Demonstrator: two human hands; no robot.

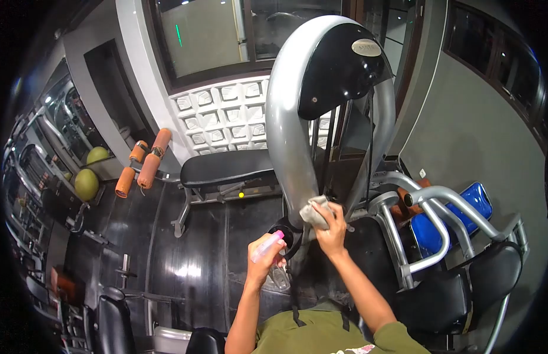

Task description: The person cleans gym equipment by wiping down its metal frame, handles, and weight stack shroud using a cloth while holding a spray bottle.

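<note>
My left hand [261, 259] is wrapped round a small clear bottle [268, 246] with a pink cap, held upright at a tilt near the machine's foot. In my right hand [332, 231] is a bunched pale cloth [315, 212]. The cloth lies against, or very close to, the lower part of the silver frame [289, 147] of a tall weight machine. A black rounded cover [339, 76] with an oval badge tops that frame. Behind the bottle a dark round part [284, 233] of the machine shows, partly hidden by my left hand.
A black padded bench [227, 168] with orange foam rollers [149, 171] stands at the left. Curved silver bars [433, 218], black seat pads [433, 301] and blue pads [451, 215] crowd the right. A yellow-green ball [86, 184] rests by the mirror.
</note>
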